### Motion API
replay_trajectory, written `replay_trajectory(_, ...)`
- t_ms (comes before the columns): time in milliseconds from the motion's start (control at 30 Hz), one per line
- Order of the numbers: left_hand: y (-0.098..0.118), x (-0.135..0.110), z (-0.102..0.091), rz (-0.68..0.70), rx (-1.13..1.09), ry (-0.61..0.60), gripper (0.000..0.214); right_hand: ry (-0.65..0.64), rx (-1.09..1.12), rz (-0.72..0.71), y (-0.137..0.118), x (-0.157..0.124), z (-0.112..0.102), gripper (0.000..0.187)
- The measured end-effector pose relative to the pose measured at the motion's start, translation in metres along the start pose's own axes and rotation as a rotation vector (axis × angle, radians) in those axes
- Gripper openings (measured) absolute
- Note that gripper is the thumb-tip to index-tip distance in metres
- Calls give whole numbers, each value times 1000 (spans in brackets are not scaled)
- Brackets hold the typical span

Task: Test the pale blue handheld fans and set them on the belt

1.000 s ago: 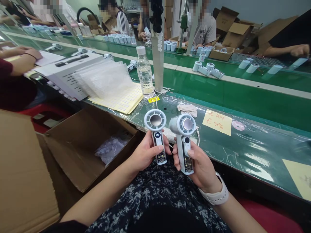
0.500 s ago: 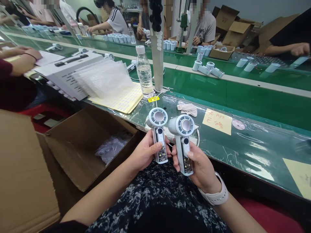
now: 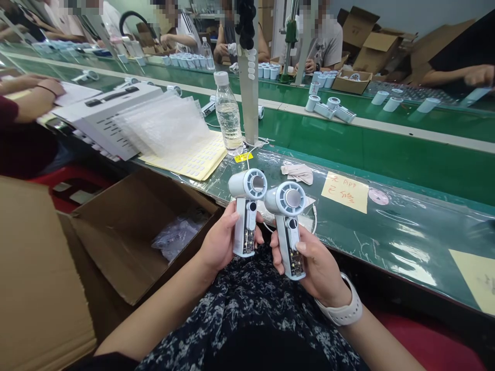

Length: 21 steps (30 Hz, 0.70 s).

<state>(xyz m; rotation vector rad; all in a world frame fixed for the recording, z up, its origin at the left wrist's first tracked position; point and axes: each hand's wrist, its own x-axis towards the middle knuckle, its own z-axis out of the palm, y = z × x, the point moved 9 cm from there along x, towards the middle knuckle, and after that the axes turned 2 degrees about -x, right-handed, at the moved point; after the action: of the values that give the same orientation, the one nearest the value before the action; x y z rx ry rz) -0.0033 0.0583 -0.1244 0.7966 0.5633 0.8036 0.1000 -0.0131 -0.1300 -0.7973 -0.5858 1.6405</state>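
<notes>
My left hand (image 3: 218, 239) is closed round the handle of a pale blue handheld fan (image 3: 244, 226), its round head up and turned to the right. Beside it, my right hand (image 3: 319, 263) grips a second handheld fan (image 3: 291, 242) of the same kind, my thumb on the front of its handle. Both handles show a dark see-through panel with circuitry and a round black spot above. The two fan heads are close together over the bench's near edge. Behind them a white cable (image 3: 315, 219) and a clear plastic bag lie partly hidden.
A water bottle (image 3: 229, 116) stands by a metal post (image 3: 250, 98). Left are sticker sheets (image 3: 193, 162), a white device (image 3: 112, 113) and an open cardboard box (image 3: 127, 221). A cloth (image 3: 297, 173) and yellow note (image 3: 345, 191) lie ahead. More fans (image 3: 328, 108) rest across the green belt, where co-workers sit.
The left fan has turned, so its head now points more to the right and its side shows; my left thumb has shifted off its front. The right fan has moved slightly left.
</notes>
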Motion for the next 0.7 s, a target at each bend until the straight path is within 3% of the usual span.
replay_trajectory(700, 6, -10, 4, -49, -6, -23, 39, 1, 40, -15, 1, 0, -6, 25)
